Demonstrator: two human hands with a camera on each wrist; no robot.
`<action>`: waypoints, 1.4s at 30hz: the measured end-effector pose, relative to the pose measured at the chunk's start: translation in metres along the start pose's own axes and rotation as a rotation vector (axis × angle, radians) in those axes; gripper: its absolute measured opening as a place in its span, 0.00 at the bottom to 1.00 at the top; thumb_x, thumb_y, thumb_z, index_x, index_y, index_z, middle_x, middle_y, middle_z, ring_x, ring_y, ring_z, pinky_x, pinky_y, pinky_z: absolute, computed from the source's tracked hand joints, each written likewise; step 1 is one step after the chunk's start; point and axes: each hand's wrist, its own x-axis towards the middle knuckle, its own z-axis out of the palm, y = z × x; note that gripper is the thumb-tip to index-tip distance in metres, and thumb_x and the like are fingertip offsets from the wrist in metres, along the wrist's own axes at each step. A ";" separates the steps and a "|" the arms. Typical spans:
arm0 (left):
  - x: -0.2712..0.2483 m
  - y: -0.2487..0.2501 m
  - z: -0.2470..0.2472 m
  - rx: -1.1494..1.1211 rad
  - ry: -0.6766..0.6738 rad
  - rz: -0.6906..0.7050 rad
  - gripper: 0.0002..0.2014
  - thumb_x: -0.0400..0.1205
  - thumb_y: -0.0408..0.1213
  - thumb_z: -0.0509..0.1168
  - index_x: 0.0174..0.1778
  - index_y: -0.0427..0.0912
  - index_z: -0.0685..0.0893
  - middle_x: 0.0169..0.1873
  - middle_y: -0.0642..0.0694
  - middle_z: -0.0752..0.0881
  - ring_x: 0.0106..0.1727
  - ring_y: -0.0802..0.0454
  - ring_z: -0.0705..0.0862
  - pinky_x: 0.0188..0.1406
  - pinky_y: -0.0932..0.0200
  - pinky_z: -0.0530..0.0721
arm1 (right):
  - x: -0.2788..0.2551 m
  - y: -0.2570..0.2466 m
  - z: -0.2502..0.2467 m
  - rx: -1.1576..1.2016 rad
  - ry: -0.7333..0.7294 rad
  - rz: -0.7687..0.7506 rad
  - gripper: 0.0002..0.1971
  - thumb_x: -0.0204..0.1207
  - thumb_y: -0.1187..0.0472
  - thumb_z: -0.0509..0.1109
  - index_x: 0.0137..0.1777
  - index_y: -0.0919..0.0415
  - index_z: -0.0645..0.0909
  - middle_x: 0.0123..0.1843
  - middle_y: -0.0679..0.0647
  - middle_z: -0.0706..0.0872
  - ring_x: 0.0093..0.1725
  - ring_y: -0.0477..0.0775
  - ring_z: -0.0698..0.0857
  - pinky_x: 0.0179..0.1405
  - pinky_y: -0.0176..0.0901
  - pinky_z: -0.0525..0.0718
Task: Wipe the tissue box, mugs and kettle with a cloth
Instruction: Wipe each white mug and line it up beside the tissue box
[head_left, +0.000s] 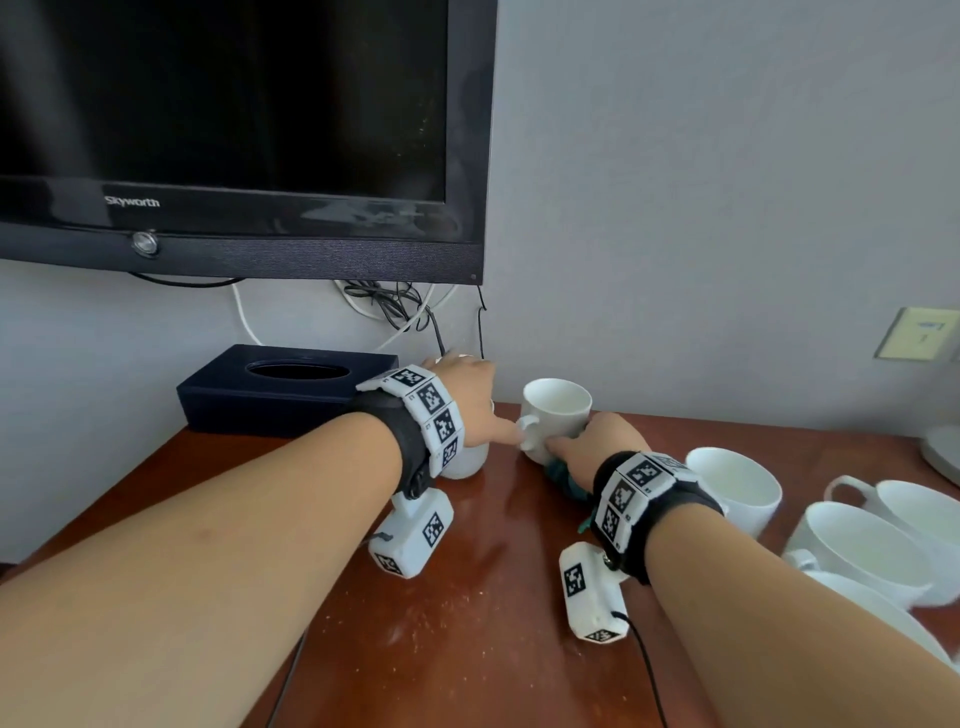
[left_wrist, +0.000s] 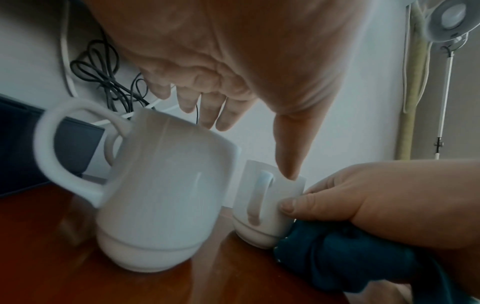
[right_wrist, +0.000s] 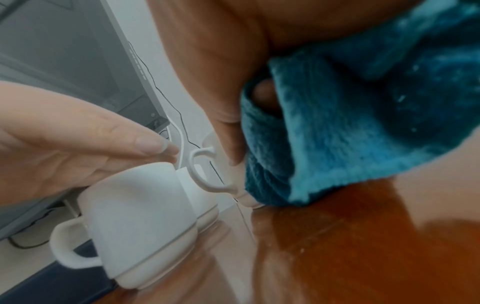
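A white mug (head_left: 556, 410) stands on the brown table (head_left: 493, 597) right of a dark blue tissue box (head_left: 285, 389). My right hand (head_left: 597, 447) grips a teal cloth (left_wrist: 337, 257) against that mug's lower side, its thumb (left_wrist: 293, 207) beside the handle (right_wrist: 205, 174). My left hand (head_left: 467, 400) hovers with straight fingers over a second white mug (left_wrist: 161, 195), which it largely hides in the head view. Its thumb (left_wrist: 289, 148) reaches across to the first mug's rim. In the right wrist view the cloth (right_wrist: 350, 123) fills the upper right.
Several more white mugs (head_left: 737, 483) and cups (head_left: 857, 551) crowd the table's right side. A black television (head_left: 234, 130) hangs above the box, with tangled cables (head_left: 395, 306) under it. A wall socket (head_left: 919, 340) is at far right. A grey rounded object (head_left: 943, 452) sits at the right edge.
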 end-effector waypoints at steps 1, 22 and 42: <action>0.002 -0.002 0.001 0.000 -0.007 -0.001 0.38 0.61 0.82 0.60 0.47 0.49 0.72 0.55 0.49 0.79 0.65 0.42 0.76 0.66 0.39 0.78 | 0.001 -0.003 0.001 -0.003 0.003 -0.010 0.15 0.78 0.47 0.75 0.53 0.58 0.82 0.38 0.51 0.84 0.34 0.50 0.81 0.28 0.42 0.71; 0.007 -0.022 0.015 -0.100 0.012 0.027 0.22 0.79 0.64 0.72 0.49 0.53 0.70 0.51 0.48 0.79 0.50 0.45 0.79 0.45 0.52 0.76 | 0.029 -0.027 0.023 0.028 -0.083 -0.048 0.14 0.80 0.52 0.70 0.48 0.64 0.86 0.38 0.59 0.86 0.38 0.60 0.84 0.31 0.45 0.77; 0.002 -0.027 0.010 -0.112 0.028 0.044 0.38 0.79 0.63 0.74 0.80 0.45 0.73 0.70 0.45 0.81 0.68 0.43 0.81 0.61 0.51 0.81 | 0.024 -0.024 0.020 0.092 -0.041 -0.102 0.11 0.78 0.55 0.72 0.50 0.64 0.87 0.40 0.59 0.89 0.35 0.57 0.84 0.28 0.42 0.76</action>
